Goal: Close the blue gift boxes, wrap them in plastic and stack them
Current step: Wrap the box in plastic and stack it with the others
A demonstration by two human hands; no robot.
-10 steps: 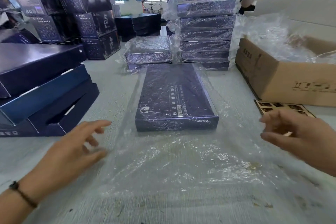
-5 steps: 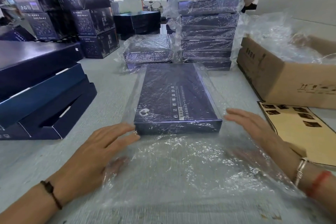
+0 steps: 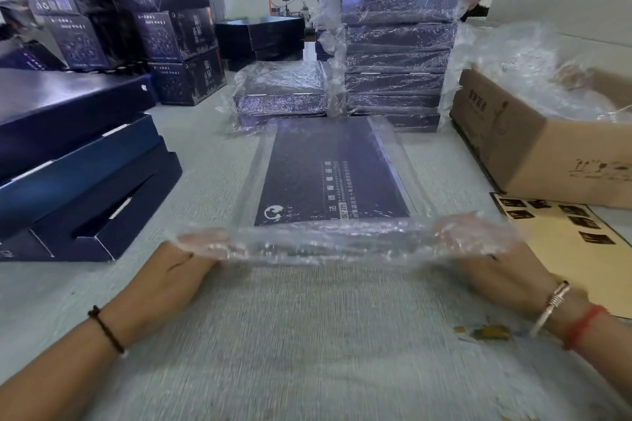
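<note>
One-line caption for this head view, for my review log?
Both hands, left and right, lift the plastic's near edge over a closed blue box on the table.

Centre of frame: gift box (image 3: pixel 328 174), dark navy, white lettering and a white round emblem. Plastic film (image 3: pixel 342 243): clear, glossy. Table (image 3: pixel 307 352): pale grey-green. Right: cardboard carton (image 3: pixel 533 161), brown, dark print. Lower right wrist: silver bracelet (image 3: pixel 550 308), red cord (image 3: pixel 581 326). Lower left wrist: band (image 3: pixel 106 330), apparently black.

Black cord (image 3: pixel 106 329), silver bangle (image 3: pixel 551 307), red string (image 3: pixel 581 325)
</note>
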